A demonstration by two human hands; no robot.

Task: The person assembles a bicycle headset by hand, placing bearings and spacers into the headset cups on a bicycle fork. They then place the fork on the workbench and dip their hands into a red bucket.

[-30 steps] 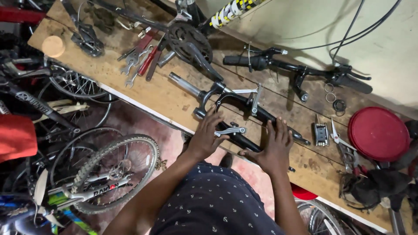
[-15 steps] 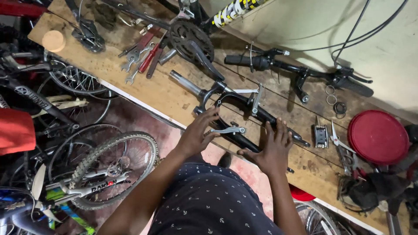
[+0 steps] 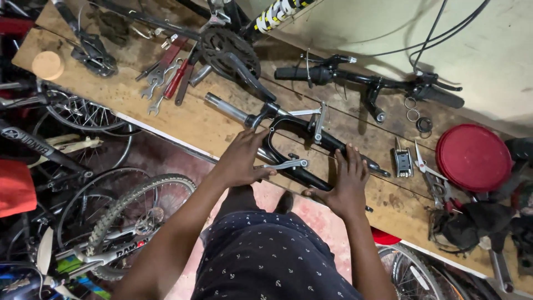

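Both hands, left hand (image 3: 240,161) and right hand (image 3: 347,183), lie open on the black bike fork (image 3: 302,133) near the counter's (image 3: 183,119) front edge, so it could slip off.

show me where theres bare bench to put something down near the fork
Bare wood lies left of the fork, between the wrenches and the bench's front edge, and also near the cork disc. A smaller patch sits below the multi-tool. Crowded: around the crankset, the handlebar, and by the red lid.
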